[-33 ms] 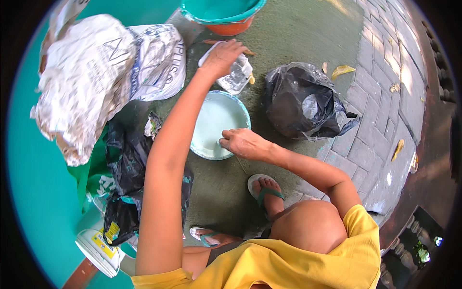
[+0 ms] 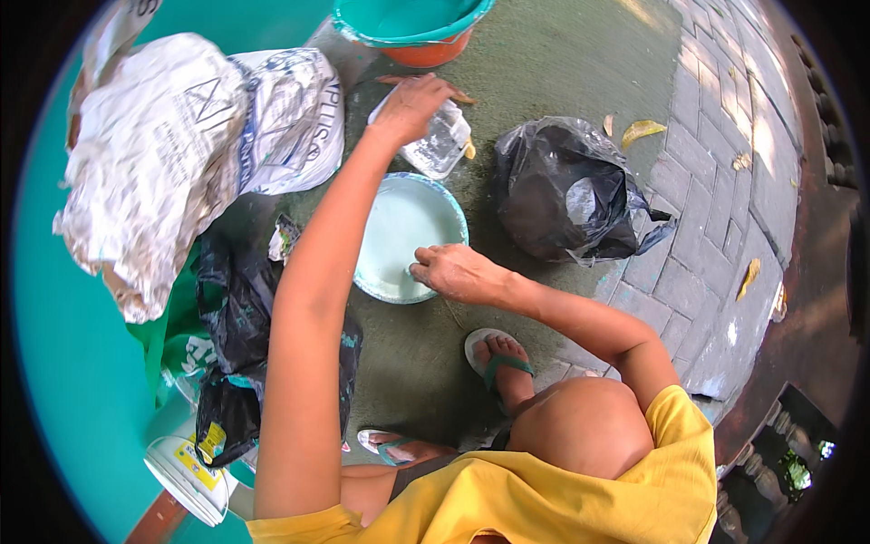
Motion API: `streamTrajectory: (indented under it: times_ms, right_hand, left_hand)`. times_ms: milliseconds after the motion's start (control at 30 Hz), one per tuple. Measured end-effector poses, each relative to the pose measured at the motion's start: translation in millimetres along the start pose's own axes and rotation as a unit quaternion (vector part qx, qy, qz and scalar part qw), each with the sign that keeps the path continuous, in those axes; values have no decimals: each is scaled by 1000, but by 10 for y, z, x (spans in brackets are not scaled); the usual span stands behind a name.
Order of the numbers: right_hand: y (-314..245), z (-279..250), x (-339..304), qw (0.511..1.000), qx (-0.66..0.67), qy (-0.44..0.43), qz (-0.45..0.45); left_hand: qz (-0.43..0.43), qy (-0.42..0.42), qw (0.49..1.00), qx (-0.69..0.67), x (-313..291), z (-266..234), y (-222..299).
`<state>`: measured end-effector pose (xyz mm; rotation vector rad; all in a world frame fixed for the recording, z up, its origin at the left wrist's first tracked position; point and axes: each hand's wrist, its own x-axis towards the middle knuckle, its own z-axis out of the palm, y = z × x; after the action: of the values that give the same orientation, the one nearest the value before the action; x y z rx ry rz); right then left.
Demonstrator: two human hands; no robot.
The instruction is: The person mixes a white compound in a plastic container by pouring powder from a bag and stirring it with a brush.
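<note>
Round pail of pale mint paint (image 2: 403, 231) — stands on the green ground just ahead of the person's sandalled feet, its blue-rimmed mouth facing up.

Right hand (image 2: 456, 270) — rests on the near rim of the pail, fingers curled over the edge as if to steady it; a thin stick may run down from the fist, but this is too small to tell.

Clear plastic tub (image 2: 441, 140) — lies just beyond the pail, tilted. Left hand (image 2: 412, 102) is laid over its top, fingers spread and closed around it, the arm stretched forward across the pail to reach it.

Black plastic bag (image 2: 566, 190) — crumpled, to the right of the pail, near but apart.

Teal basin with an orange base (image 2: 412, 32) — at the far edge, holding teal paint.

Crumpled white printed sacks (image 2: 181, 145) — heaped to the left against a teal wall (image 2: 54, 344); further black bags (image 2: 237, 317) below them.

Grey paving blocks (image 2: 716, 199) — right side, with scattered yellow leaves.
</note>
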<state>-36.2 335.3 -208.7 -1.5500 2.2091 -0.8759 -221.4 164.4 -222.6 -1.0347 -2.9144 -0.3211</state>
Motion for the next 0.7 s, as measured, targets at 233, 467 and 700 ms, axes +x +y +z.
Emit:
streamTrajectory:
  times_ms: [233, 467, 700]
  right_hand:
    - [-3, -92, -14, 1000, 26, -1, 13]
    - [-4, -161, -46, 999, 22, -13, 40]
    - [-62, -150, -21, 999, 21, -5, 32]
  left_hand:
    - [-59, -16, 996, -70, 148, -106, -305]
    - [-137, -122, 980, -74, 25, -585, -535]
    - [-195, -45, 962, -187, -422, -938, -353]
